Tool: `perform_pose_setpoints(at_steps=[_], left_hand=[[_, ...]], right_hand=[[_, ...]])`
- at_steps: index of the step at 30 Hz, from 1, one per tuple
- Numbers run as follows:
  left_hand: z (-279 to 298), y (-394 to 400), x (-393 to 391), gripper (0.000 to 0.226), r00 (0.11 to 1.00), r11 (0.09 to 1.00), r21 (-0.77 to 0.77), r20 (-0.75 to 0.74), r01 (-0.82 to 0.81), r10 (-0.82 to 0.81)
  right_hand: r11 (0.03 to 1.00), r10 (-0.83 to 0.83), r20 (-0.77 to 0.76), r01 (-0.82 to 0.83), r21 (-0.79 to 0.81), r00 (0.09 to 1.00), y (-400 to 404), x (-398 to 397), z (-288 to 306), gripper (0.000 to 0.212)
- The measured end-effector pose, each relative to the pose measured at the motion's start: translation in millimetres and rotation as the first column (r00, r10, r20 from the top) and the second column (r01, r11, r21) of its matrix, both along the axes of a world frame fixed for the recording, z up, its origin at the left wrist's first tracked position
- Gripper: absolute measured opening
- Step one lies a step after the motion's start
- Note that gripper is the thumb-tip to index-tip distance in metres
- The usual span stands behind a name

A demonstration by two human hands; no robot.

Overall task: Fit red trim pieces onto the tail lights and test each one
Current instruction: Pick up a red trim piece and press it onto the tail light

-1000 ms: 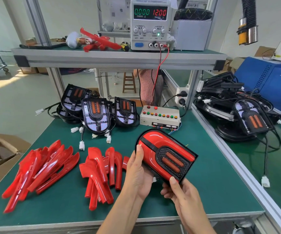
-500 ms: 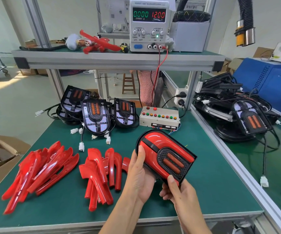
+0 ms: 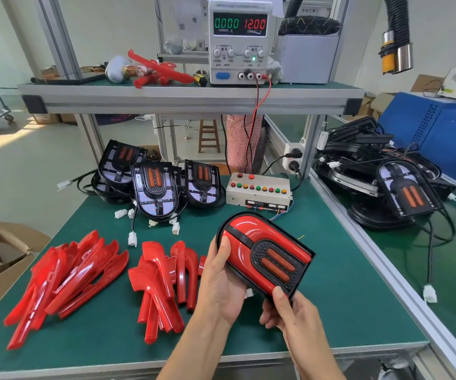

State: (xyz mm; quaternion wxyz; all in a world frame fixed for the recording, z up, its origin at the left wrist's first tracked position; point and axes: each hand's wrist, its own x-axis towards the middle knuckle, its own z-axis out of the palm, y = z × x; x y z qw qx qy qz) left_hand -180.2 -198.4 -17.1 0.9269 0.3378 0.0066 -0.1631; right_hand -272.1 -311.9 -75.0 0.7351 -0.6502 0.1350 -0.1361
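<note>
Hands steady a trimmed tail light

Left hand and right hand both grip the tail light above the near tabletop, barely shifted over the last second. Its red trim looks seated, so testing at the button box likely follows. Loose trim pieces lie left.

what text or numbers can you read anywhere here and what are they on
"0.000": green digits on the power supply display.
"12.00": red digits on the same display.
Small labels under the digits and around its knobs: too blurred to read.
Papers behind the shelf: unreadable.
Button box: no legible text.
</note>
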Motion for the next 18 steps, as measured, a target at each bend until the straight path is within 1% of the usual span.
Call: perform_pose_setpoints(at_steps=[7,11,18], left_hand=[[-3.0,0.9,0.5,0.052,0.999,1.000,0.001,-0.037,-0.024,0.024],[-4.6,0.8,0.1,0.054,0.998,1.000,-0.013,-0.054,-0.013,0.012],[-3.4,1.9,-2.7,0.058,0.997,0.999,-0.027,-0.072,0.021,-0.022]], right_hand=[[1.000,0.017,-0.009,-0.017,0.007,1.000,-1.9,-0.4,-0.7,0.062],[1.000,0.010,-0.010,-0.010,0.008,1.000,-1.2,-0.8,-0.7,0.051],[1.000,0.018,-0.024,-0.018,0.014,1.000,-0.5,-1.0,2.8,0.048]])
